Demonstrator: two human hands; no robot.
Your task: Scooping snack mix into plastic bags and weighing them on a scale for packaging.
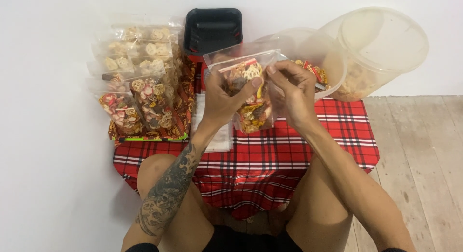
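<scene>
A clear plastic zip bag (251,95) filled with mixed dried slices and chips hangs upright over a red tartan cloth (270,155). My left hand (223,98) grips the bag's left side, thumb across its front near the top. On the bag's right side, my right hand (292,90) pinches the upper edge with its fingertips. The bag's mouth is spread apart at the top.
Several filled snack bags (140,83) lie stacked on a patterned tray at the left. A black tray (212,29) rests against the white wall. Two large clear tubs (374,49) with snacks stand at the right. Flat empty bags (219,138) lie on the cloth. Wooden floor is at the right.
</scene>
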